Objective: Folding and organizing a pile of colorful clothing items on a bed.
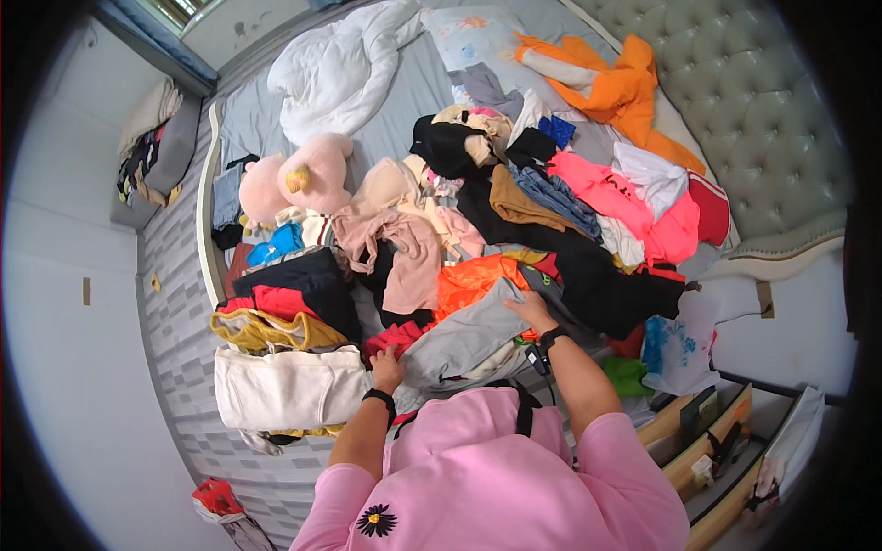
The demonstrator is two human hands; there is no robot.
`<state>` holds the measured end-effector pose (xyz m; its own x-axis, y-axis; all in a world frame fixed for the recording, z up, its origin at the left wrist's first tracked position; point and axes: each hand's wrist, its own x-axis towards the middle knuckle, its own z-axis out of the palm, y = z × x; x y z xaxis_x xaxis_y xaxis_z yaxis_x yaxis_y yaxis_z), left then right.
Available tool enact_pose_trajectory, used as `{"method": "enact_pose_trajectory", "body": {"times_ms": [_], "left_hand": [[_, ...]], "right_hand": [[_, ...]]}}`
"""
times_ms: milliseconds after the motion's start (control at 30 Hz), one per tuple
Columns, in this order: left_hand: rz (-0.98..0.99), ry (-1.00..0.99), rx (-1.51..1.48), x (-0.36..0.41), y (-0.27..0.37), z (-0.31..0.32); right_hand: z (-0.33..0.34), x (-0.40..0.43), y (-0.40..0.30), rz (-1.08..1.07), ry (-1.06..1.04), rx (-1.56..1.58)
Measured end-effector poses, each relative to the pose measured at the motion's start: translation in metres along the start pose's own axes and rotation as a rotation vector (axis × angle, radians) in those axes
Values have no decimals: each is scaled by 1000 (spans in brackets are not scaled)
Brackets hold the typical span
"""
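Observation:
A grey garment [458, 337] lies folded lengthwise at the bed's near edge, slanting up to the right. My left hand [387, 370] is at its lower left end, beside a folded white garment [289, 387] and a crumpled red cloth [396, 339]; its fingertips are partly lost against the cloth, so its hold is unclear. My right hand [530, 310] rests on the upper right end of the grey garment, thumb and fingers at its edge; whether they pinch it cannot be told. Bright orange fabric [475, 279] lies just beyond, with a pink top [410, 255] to its left.
Clothes cover much of the bed, with black trousers [592, 282] and a neon pink garment [599, 186] to the right. Pink plush toys [324, 172] and a white quilt [344, 69] lie farther back. Open drawers [723, 448] stand at lower right. A tufted headboard [751, 110] borders the bed.

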<state>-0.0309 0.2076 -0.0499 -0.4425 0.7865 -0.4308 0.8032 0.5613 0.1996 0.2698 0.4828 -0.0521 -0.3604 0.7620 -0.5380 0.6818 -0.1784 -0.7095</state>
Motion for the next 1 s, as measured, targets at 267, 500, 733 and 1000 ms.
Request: {"method": "enact_pose_trajectory", "body": {"times_ms": [267, 500, 733, 1000], "left_hand": [[-192, 176, -99, 4, -39, 17], [243, 275, -130, -1, 31, -37], [580, -79, 44, -41, 59, 23], [431, -201, 123, -54, 48, 33]], "right_hand": [[-34, 5, 2, -92, 502, -50], [-40, 27, 6, -182, 367, -76], [-38, 50, -28, -14, 206, -183], [-13, 63, -52, -72, 508, -287]]}}
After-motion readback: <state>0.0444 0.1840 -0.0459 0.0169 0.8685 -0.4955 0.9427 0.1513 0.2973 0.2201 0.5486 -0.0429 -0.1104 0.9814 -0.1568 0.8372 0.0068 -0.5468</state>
